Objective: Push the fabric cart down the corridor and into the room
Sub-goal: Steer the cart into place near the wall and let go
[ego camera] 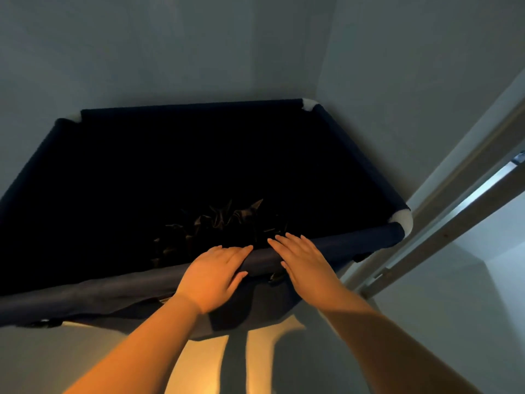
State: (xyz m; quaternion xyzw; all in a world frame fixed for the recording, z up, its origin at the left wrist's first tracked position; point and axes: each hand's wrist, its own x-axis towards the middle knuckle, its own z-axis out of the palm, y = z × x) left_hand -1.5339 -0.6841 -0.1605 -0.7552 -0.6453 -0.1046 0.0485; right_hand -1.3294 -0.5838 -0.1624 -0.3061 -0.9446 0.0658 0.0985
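Observation:
A dark navy fabric cart (93,297) with white corner joints fills the middle of the head view, its far rim close to a grey wall. Its inside is almost black; some crumpled dark cloth (218,223) lies in it near me. My left hand (213,277) rests flat on the near rim, fingers stretched out and pointing right. My right hand (304,263) lies flat on the same rim just to the right, fingers spread and pointing up-left. Neither hand curls around the rim.
Grey walls (170,52) close in ahead and on the left. On the right, a door frame (443,223) with a metal strip runs diagonally beside the cart's near right corner (403,220). Warm light falls on the floor (199,373) under the cart.

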